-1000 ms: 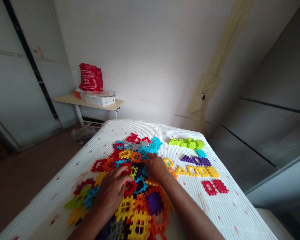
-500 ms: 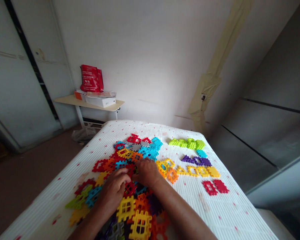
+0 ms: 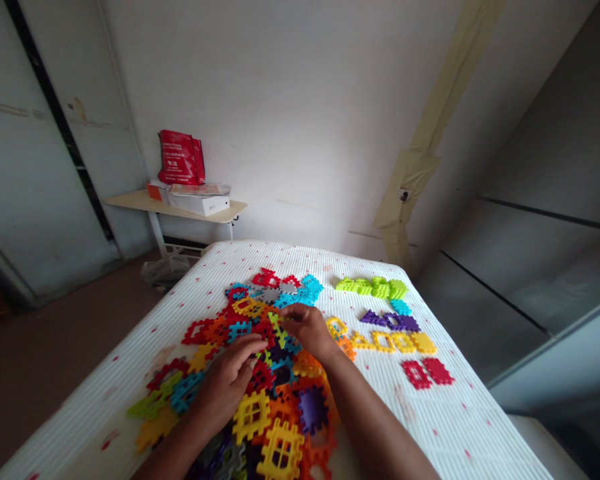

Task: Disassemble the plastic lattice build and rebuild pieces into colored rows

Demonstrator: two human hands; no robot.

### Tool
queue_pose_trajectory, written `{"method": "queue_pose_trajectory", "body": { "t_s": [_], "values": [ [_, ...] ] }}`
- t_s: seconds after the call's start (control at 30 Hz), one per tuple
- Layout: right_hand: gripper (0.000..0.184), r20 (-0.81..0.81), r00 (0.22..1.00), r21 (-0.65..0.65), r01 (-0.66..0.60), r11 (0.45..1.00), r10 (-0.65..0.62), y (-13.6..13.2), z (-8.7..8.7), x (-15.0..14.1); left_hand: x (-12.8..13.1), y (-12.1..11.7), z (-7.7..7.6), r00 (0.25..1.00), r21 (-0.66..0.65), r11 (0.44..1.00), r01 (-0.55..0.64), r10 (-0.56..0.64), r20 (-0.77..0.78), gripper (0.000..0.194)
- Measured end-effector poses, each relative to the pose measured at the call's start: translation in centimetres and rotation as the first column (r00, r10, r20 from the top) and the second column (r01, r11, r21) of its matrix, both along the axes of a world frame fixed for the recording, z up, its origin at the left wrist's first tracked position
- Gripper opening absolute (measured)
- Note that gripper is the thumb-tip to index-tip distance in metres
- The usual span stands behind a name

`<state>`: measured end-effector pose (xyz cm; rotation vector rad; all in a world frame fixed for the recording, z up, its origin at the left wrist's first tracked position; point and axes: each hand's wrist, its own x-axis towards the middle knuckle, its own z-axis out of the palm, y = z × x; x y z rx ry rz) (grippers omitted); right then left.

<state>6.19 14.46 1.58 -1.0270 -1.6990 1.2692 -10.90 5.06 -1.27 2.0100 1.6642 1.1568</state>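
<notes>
A heap of interlocking plastic waffle blocks (image 3: pixel 260 373) in red, orange, yellow, blue and purple covers the middle of the bed. My right hand (image 3: pixel 305 328) is over the heap's centre, its fingertips pinching a small lime-green waffle block (image 3: pixel 278 327). My left hand (image 3: pixel 227 377) rests palm down on the pieces to the left, holding nothing I can see. A large purple block (image 3: pixel 313 410) and a yellow block (image 3: pixel 251 417) lie just below my hands. Pieces under my palms are hidden.
Sorted groups lie to the right on the white ribbed mattress (image 3: pixel 405 427): lime-green blocks (image 3: pixel 373 287), purple blocks (image 3: pixel 390 322), yellow blocks (image 3: pixel 393 343), red blocks (image 3: pixel 427 372). A shelf (image 3: pixel 175 210) holding a white box (image 3: pixel 200 205) and red bag (image 3: pixel 180 158) stands beyond the bed.
My right hand has moved up and to the right over the heap, and the lime-green block now shows at its fingertips. My left hand has barely moved.
</notes>
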Motion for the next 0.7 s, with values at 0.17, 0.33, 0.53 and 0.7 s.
{"method": "queue_pose_trajectory", "body": {
  "t_s": [0.17, 0.33, 0.53, 0.7],
  "values": [
    [0.020, -0.139, 0.990, -0.050, -0.018, 0.999, 0.010, 0.5, 1.1, 1.7, 0.3, -0.2, 0.4, 0.995, -0.032, 0.998, 0.056, -0.053, 0.080, 0.030],
    [0.017, -0.033, 0.972, 0.071, -0.229, 0.971, 0.231, -1.0, 2.1, 1.5, 0.0, -0.5, 0.5, 0.972, -0.101, 0.994, -0.027, 0.050, 0.231, 0.032],
    [0.017, 0.207, 0.939, 0.306, -0.328, 0.893, 0.274, -2.7, 2.3, 0.3, -0.4, -0.4, 0.9, 0.974, -0.102, 0.993, -0.058, 0.079, 0.213, 0.023],
    [0.019, 0.364, 0.926, 0.417, -0.261, 0.871, 0.103, -3.1, 3.0, 0.1, -0.1, -0.2, 1.7, 0.988, -0.080, 0.993, -0.085, 0.094, 0.124, 0.020]
  ]
}}
